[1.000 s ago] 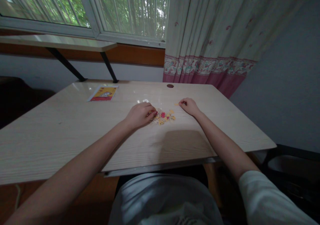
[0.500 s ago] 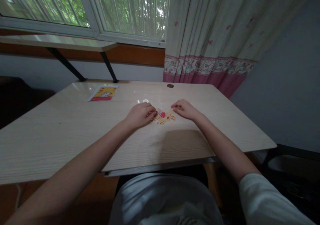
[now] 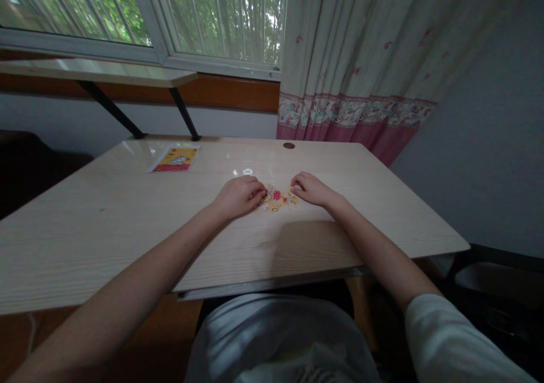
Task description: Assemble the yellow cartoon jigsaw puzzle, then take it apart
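Several small jigsaw pieces (image 3: 275, 206), mostly yellow and cream with some red, lie in a loose pile on the wooden desk (image 3: 140, 235). At the pile's left side, my left hand (image 3: 240, 196) is closed in a pinch, with a small reddish jigsaw piece at its fingertips. My right hand (image 3: 312, 189) is at the right side, thumb and forefinger pinched at a yellowish piece on the pile's edge. Curled fingers partly hide what each hand grips.
A printed picture card (image 3: 175, 160), yellow and red with a cartoon animal, lies at the back left. Black supports (image 3: 185, 114) hold a raised shelf (image 3: 140, 74) behind it. A round cable hole (image 3: 289, 145) is near the back edge. A curtain (image 3: 340, 111) hangs behind the desk.
My right hand has lowered slightly, and its thumb and forefinger have come together at the pile's right edge. My left hand has stayed nearly still.
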`<state>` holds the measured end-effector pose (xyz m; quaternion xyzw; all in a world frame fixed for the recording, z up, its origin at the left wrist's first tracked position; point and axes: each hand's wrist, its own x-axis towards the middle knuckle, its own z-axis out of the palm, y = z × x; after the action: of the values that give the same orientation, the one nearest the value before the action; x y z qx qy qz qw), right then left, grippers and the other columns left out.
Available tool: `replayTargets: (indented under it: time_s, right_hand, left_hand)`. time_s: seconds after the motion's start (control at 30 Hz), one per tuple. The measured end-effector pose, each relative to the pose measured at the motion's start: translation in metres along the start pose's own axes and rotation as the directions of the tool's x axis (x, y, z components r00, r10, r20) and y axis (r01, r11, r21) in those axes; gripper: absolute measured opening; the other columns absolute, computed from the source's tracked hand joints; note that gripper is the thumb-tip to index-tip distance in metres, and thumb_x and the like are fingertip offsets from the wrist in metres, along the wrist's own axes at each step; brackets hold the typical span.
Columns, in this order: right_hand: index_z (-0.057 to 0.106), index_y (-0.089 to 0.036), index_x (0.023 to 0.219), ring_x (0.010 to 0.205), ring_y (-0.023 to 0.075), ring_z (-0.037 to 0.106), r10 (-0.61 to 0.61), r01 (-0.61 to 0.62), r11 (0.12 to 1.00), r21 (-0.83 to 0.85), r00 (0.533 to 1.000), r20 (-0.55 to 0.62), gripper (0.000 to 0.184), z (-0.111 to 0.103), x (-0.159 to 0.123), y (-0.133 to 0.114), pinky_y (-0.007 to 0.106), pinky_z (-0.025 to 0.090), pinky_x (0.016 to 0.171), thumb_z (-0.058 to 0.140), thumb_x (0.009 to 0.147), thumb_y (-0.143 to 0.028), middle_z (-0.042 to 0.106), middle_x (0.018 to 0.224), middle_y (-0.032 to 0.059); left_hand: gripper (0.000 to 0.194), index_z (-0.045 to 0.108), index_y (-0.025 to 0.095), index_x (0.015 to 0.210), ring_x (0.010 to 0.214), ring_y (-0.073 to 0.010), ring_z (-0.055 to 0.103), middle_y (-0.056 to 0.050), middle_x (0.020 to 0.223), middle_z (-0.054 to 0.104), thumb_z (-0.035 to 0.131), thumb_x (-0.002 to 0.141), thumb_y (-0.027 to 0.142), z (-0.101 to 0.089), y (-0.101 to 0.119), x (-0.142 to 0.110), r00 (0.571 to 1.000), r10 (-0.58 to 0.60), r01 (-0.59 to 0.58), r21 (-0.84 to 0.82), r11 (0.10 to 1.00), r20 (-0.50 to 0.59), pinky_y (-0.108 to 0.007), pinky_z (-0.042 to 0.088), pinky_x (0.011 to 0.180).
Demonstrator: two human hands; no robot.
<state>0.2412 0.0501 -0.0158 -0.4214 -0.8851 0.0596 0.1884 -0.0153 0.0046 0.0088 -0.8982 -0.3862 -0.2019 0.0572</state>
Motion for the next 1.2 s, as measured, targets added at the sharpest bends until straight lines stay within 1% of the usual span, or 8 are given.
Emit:
replayTargets:
  time_s: [0.13, 0.33, 0.5, 0.57, 0.67, 0.93, 1.1, 1.2]
  right_hand:
    - [0.058, -0.013, 0.089, 0.081, 0.0164, 0.052, 0.008, -0.007, 0.999, 0.032, 1.0, -0.026, 0.016, 0.004, 0.001, 0.003, 0.029, 0.04, 0.075, 0.055, 0.082, -0.028, 0.059, 0.086, 0.0072]
    - [0.055, -0.016, 0.084, 0.071, 0.0134, 0.051, 0.03, -0.01, 0.99, 0.143, 0.99, -0.14, 0.007, 0.002, 0.002, 0.0, 0.026, 0.039, 0.068, 0.053, 0.08, -0.022, 0.059, 0.078, 0.0028]
    - [0.06, -0.017, 0.098, 0.071, 0.0127, 0.053, -0.006, 0.052, 0.977, 0.207, 0.976, -0.216, 0.019, -0.001, 0.001, -0.01, 0.025, 0.041, 0.068, 0.052, 0.082, -0.022, 0.062, 0.08, 0.0026]
    - [0.063, -0.018, 0.097, 0.074, 0.0128, 0.054, -0.027, 0.078, 0.973, 0.219, 0.973, -0.228, 0.019, 0.0, 0.001, -0.016, 0.026, 0.041, 0.071, 0.051, 0.083, -0.023, 0.064, 0.082, 0.0034]
    - [0.065, -0.018, 0.092, 0.073, 0.0127, 0.056, 0.007, 0.057, 0.953, 0.297, 0.977, -0.211, 0.016, 0.001, 0.0, -0.026, 0.026, 0.043, 0.071, 0.054, 0.082, -0.023, 0.065, 0.082, 0.0032]
    - [0.062, -0.017, 0.087, 0.07, 0.0113, 0.059, 0.092, 0.033, 0.843, 0.536, 0.975, -0.203, 0.013, 0.004, -0.001, -0.045, 0.024, 0.045, 0.068, 0.059, 0.079, -0.027, 0.066, 0.076, 0.0013]
    - [0.059, -0.016, 0.084, 0.062, 0.0103, 0.058, 0.14, -0.017, 0.691, 0.723, 0.984, -0.111, 0.021, 0.008, 0.001, -0.055, 0.022, 0.044, 0.061, 0.064, 0.076, -0.035, 0.064, 0.068, 0.0003]
    - [0.058, -0.016, 0.084, 0.058, 0.0097, 0.056, 0.158, -0.052, 0.629, 0.775, 0.985, -0.062, 0.028, 0.01, 0.002, -0.057, 0.021, 0.042, 0.056, 0.066, 0.073, -0.041, 0.063, 0.065, -0.0006]
  left_hand:
    - [0.024, 0.066, 0.017, 0.089, 0.076, -0.0172, 0.057, -0.007, 0.081, 0.064, 0.045, 0.089, 0.029, 0.0, 0.0, 0.0, 1.0, 0.014, -0.014, 0.002, 1.0, 0.005, -0.028, 0.042, 0.065]
    - [0.024, 0.066, 0.017, 0.089, 0.076, -0.018, 0.058, -0.007, 0.081, 0.064, 0.045, 0.089, 0.029, 0.0, 0.0, 0.0, 1.0, 0.015, -0.015, 0.001, 1.0, 0.007, -0.028, 0.042, 0.065]
    - [0.025, 0.067, 0.017, 0.089, 0.076, -0.0187, 0.058, -0.007, 0.082, 0.065, 0.045, 0.088, 0.029, 0.0, 0.001, 0.0, 1.0, 0.009, -0.009, -0.024, 1.0, 0.017, -0.028, 0.042, 0.064]
    - [0.024, 0.067, 0.017, 0.09, 0.077, -0.0189, 0.058, -0.007, 0.082, 0.065, 0.046, 0.088, 0.028, 0.0, 0.001, 0.0, 1.0, 0.012, -0.011, -0.032, 0.999, 0.015, -0.029, 0.042, 0.065]
    - [0.023, 0.066, 0.017, 0.09, 0.077, -0.0185, 0.058, -0.007, 0.082, 0.065, 0.046, 0.088, 0.028, 0.0, 0.002, 0.0, 1.0, 0.009, -0.008, -0.022, 1.0, 0.016, -0.028, 0.042, 0.065]
    - [0.024, 0.066, 0.017, 0.09, 0.075, -0.018, 0.057, -0.006, 0.08, 0.064, 0.045, 0.088, 0.028, -0.001, 0.004, 0.001, 1.0, 0.011, -0.01, -0.014, 1.0, 0.026, -0.028, 0.041, 0.064]
    - [0.022, 0.064, 0.017, 0.096, 0.076, -0.0173, 0.058, -0.006, 0.084, 0.065, 0.047, 0.086, 0.027, 0.0, 0.005, 0.001, 1.0, -0.012, 0.012, -0.018, 1.0, 0.027, -0.027, 0.042, 0.065]
    - [0.022, 0.063, 0.017, 0.097, 0.075, -0.0169, 0.058, -0.006, 0.084, 0.065, 0.048, 0.086, 0.028, 0.0, 0.006, 0.001, 1.0, -0.021, 0.021, -0.009, 1.0, 0.02, -0.026, 0.041, 0.064]
